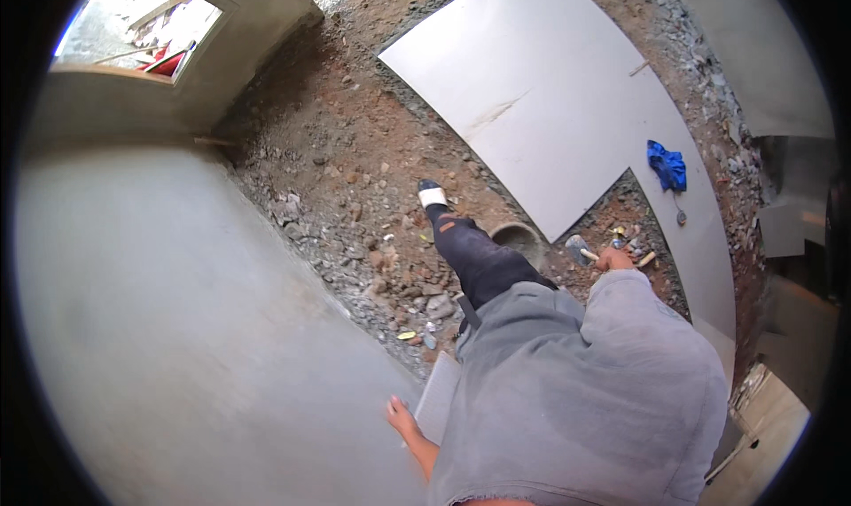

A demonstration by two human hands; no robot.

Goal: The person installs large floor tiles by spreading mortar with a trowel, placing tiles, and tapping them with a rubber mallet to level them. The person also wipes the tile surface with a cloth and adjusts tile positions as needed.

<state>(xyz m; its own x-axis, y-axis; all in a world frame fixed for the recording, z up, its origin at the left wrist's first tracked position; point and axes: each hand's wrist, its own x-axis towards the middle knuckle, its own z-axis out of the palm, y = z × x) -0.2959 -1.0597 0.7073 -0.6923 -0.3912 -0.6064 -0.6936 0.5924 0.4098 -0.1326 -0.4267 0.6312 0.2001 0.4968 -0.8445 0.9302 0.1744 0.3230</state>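
Note:
My right hand (614,259) reaches down past my grey sleeve and grips the wooden handle of a small trowel (577,247), whose blade lies on the rubble. My left hand (398,415) is low by my side, its fingers closed on the edge of a light grey tile (438,396) held against my body. My leg in dark trousers (474,258) steps forward, the foot in a white and black sandal (432,193) on the stony ground.
Large white tiles (541,89) lie on the floor ahead. A blue cloth (667,164) lies on one. A round pipe opening (517,237) sits in the rubble near the trowel. A smooth grey plastered wall (177,311) fills the left, with a window opening (133,27) above.

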